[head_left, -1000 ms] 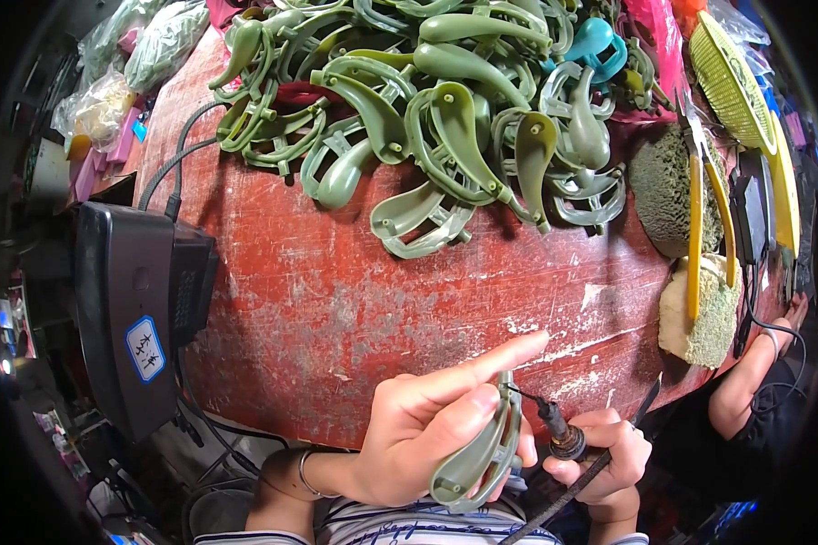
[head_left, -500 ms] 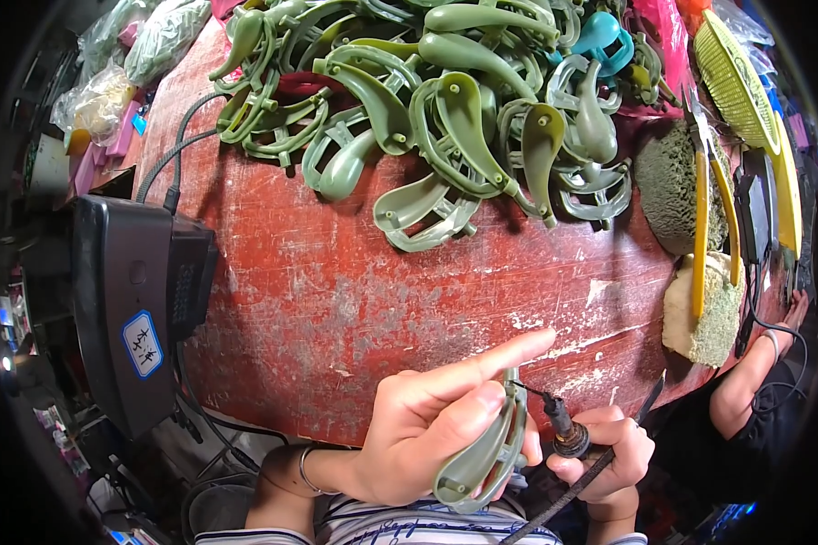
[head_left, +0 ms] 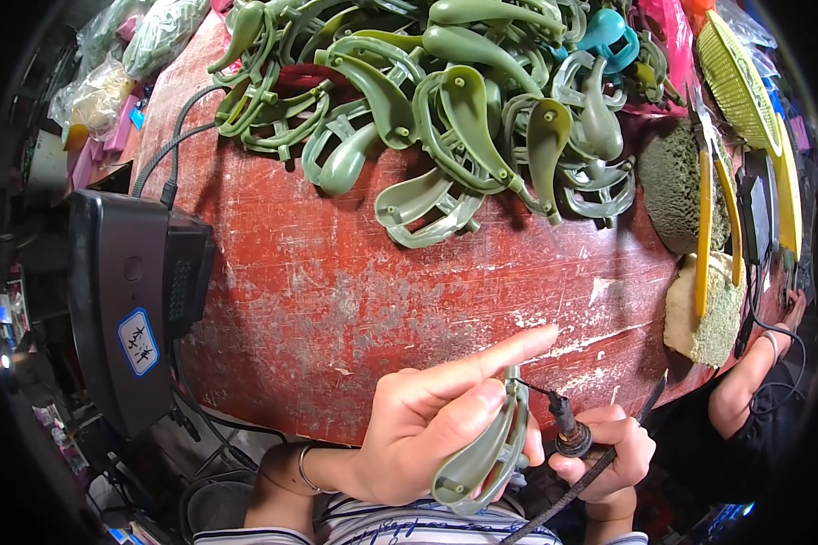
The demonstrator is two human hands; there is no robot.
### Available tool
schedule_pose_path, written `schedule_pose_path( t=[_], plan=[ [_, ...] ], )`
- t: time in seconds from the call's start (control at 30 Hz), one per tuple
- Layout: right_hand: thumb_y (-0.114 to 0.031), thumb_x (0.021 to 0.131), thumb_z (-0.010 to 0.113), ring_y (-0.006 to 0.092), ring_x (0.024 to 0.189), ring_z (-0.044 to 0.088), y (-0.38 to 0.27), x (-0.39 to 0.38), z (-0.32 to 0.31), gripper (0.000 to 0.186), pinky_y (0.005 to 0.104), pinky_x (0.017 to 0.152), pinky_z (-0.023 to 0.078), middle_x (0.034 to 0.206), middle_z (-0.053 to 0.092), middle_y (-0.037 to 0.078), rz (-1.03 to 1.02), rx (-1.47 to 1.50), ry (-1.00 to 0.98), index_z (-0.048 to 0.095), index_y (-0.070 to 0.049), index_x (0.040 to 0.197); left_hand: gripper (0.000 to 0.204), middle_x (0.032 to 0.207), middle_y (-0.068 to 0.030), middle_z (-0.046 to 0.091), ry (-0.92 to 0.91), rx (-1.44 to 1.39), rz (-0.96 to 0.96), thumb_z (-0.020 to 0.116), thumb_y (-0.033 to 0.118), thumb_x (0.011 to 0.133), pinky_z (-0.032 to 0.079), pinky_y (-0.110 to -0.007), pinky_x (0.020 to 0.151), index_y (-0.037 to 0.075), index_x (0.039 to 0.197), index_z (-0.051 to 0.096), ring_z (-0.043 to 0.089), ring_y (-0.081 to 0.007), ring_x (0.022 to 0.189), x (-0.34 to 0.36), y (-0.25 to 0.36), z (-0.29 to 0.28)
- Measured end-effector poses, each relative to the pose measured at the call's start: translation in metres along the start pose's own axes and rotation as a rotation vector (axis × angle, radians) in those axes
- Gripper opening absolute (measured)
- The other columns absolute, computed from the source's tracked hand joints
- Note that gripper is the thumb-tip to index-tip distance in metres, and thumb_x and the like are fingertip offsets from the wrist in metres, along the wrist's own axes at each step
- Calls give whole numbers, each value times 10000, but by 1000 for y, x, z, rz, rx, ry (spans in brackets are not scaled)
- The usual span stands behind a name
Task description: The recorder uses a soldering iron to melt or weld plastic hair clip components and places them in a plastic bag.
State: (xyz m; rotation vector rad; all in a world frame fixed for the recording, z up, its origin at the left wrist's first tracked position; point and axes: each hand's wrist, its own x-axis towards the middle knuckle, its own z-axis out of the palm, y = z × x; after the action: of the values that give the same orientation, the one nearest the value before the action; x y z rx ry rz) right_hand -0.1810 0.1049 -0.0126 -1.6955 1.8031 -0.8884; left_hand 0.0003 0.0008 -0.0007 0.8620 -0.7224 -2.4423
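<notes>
My left hand [head_left: 432, 427], at the lower middle, is closed round a glossy green wax piece [head_left: 471, 463], a hollow teardrop shape with a curved loop. Its index finger points out past the piece to the right. In my right hand [head_left: 609, 454] is a corded wax pen [head_left: 570, 429] with a dark, thick grip and a thin bent wire tip. That tip meets or nearly meets the upper end of the wax piece, and I cannot tell whether they touch. A braided cord runs from the pen down toward my lap.
Many similar green wax pieces [head_left: 463, 118] lie heaped at the far side of the worn red table [head_left: 336, 309]. A dark box [head_left: 123, 300] with cables stands left. At right are yellow-handled pliers [head_left: 705, 227], rough porous blocks [head_left: 700, 313], a yellow-green basket [head_left: 732, 77] and another person's arm [head_left: 745, 391].
The wax pen's grip has shifted very slightly up and to the right. Both hands keep the same hold, and the wax piece has barely moved.
</notes>
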Motion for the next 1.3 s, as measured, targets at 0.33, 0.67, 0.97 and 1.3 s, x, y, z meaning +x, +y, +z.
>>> schedule_pose_path(
  t=[0.33, 0.67, 0.97, 1.3],
  plan=[
    [-470, 658, 689, 171, 478, 558, 0, -2, -1, 524, 245, 433, 425, 605, 586, 119, 8, -16, -3, 465, 2, 694, 502, 781, -220, 601, -5, -24, -14, 314, 192, 884, 451, -243, 443, -89, 1291, 232, 562, -191, 508, 0, 1, -1],
    [-461, 656, 694, 185, 511, 581, -1, -1, -1, 511, 253, 459, 449, 609, 588, 118, 30, 13, -26, 474, -2, 701, 493, 780, -206, 609, -7, 13, -18, 321, 178, 883, 444, -231, 433, -87, 1290, 239, 566, -184, 511, 0, 1, -1],
    [-463, 654, 696, 182, 506, 577, -1, -1, -2, 519, 252, 455, 444, 612, 589, 120, 17, -6, -38, 464, -1, 699, 495, 782, -200, 610, -17, 27, -36, 318, 200, 891, 429, -217, 418, -81, 1291, 244, 563, -176, 511, 0, 2, -1],
    [-464, 669, 683, 165, 477, 557, -2, -1, -2, 516, 240, 436, 429, 606, 588, 119, -8, -26, -9, 452, -3, 696, 493, 766, -206, 610, -9, 35, -12, 314, 190, 885, 424, -218, 404, -95, 1282, 250, 559, -179, 495, 0, 1, -1]
  ],
)
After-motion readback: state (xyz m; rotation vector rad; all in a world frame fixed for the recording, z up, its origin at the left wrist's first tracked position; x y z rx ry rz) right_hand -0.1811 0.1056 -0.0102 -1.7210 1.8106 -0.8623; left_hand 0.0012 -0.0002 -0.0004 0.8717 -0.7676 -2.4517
